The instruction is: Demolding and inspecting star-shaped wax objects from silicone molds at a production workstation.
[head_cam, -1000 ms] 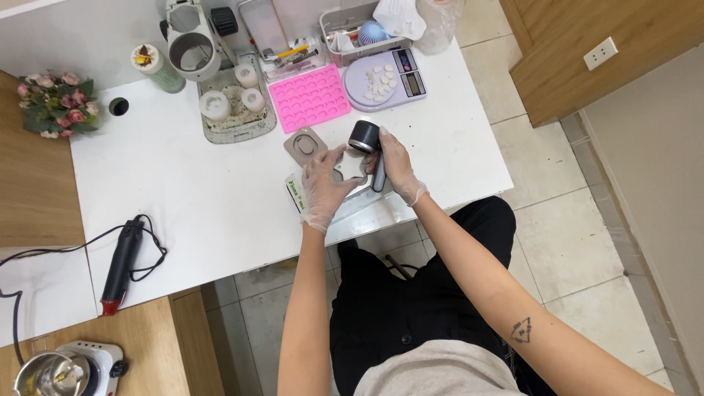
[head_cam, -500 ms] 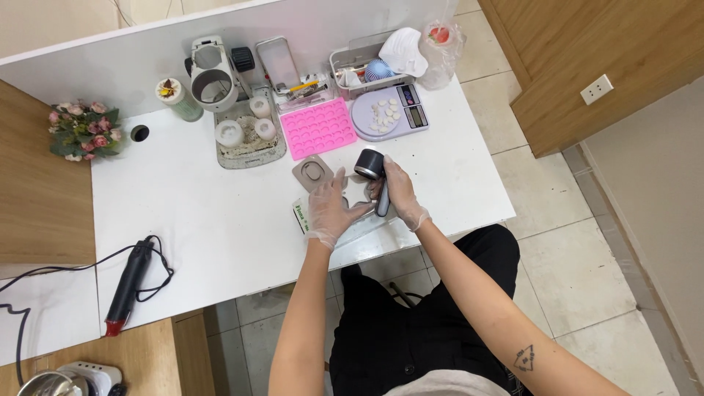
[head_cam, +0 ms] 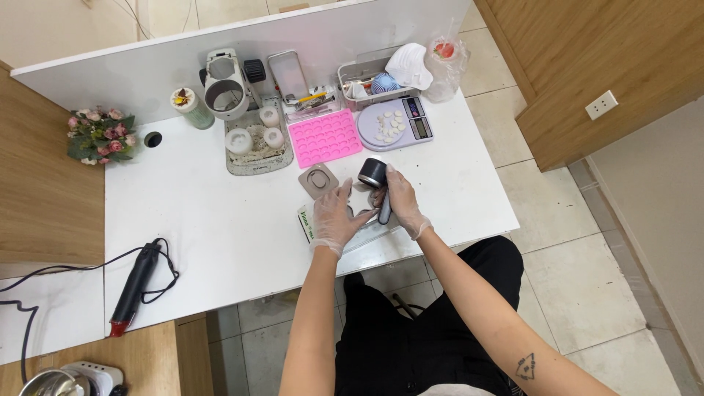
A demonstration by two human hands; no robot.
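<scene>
Heat tool (head_cam: 134, 286), black with red tip, lay at far left of white table (head_cam: 220, 235), cord looped beside it. Flower bunch (head_cam: 99, 134) at back left corner, near a round hole in the tabletop. Further right along the back wall: small green jar (head_cam: 188, 107), grey round-mouthed appliance (head_cam: 226, 89), grey tray (head_cam: 257, 143) with small white cups, then pink silicone mould (head_cam: 325, 138) just beside it. Taupe square mould (head_cam: 317, 180) in front of pink one, near left hand (head_cam: 336, 217). Left hand gloved, fingers spread, pressed flat on a pale item on the table edge; item mostly covered, kind unclear. Green-and-white box (head_cam: 306, 221) partly under that wrist. Right hand (head_cam: 400, 202) gloved, wrapped around handle of small black pouring pot (head_cam: 373, 174), pot held just above the pale item, touching distance from left fingertips. Contents of pot not visible. Behind right hand: purple kitchen scale (head_cam: 396, 122) with white discs on top, clear organiser bin (head_cam: 367, 77), plastic bag (head_cam: 444, 59) at back right.
</scene>
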